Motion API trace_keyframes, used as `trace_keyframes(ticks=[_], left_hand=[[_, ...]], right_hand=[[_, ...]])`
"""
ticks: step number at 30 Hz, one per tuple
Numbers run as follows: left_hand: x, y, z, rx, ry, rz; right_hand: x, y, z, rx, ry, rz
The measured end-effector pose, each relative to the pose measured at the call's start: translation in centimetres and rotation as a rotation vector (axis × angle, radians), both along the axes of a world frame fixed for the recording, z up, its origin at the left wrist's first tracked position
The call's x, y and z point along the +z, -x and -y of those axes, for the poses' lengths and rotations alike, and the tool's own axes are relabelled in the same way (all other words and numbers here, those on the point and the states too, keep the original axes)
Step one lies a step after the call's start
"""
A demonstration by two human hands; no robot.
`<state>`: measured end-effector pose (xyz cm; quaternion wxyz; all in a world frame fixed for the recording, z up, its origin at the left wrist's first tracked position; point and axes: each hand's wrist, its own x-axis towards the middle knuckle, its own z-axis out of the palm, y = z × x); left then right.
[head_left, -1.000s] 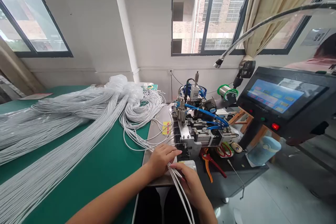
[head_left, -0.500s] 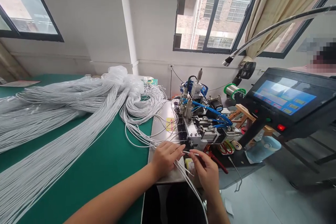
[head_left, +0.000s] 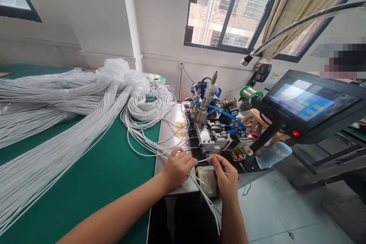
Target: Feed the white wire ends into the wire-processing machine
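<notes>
Both of my hands are at the steel plate [head_left: 168, 137] in front of the bench machine [head_left: 208, 122]. My left hand [head_left: 179, 167] is closed round white cables, resting near the plate's front edge. Several cable ends [head_left: 203, 194] hang down below it toward my lap. One white cable [head_left: 204, 159] stretches from the left fingers to my right hand [head_left: 227, 173], whose thumb and forefinger pinch its end. The tip itself is mostly hidden by those fingers. From behind the left hand the cables run back to a coiled bundle [head_left: 153, 110].
Long bundles of white cable [head_left: 71, 137] with plastic wrap [head_left: 114, 70] lie across the green table [head_left: 94, 183]. At right stand a touchscreen panel [head_left: 303, 99], a solder wire spool [head_left: 251, 94] and a blue translucent container [head_left: 274, 155]. A small box [head_left: 208, 181] sits below my hands. Another person is at far right.
My right hand has drawn a little away from the left, so more of the cable shows between them. The whole view has shifted slightly as my head turned.
</notes>
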<state>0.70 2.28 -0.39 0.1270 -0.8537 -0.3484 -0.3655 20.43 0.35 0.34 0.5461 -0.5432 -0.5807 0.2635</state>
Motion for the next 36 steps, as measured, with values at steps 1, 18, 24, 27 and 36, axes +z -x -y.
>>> trace_keyframes(ticks=[1,18,24,27,36], left_hand=[[0.1,0.0,0.0,-0.005,0.003,-0.012],[-0.3,-0.2,0.0,0.016,0.245,-0.278],[0.0,-0.4,0.0,0.080,0.324,-0.279],[-0.1,-0.5,0.0,0.097,0.346,-0.272],[-0.7,-0.5,-0.2,0.106,0.285,-0.240]], right_hand=[[0.1,-0.1,0.0,0.013,0.001,0.011],[-0.2,-2.8,-1.7,0.169,0.158,0.318],[-1.0,-2.6,-2.9,0.205,0.118,0.313],[-2.2,-2.7,-3.8,0.282,0.139,0.177],[-4.4,-2.7,-4.5,0.309,0.124,0.032]])
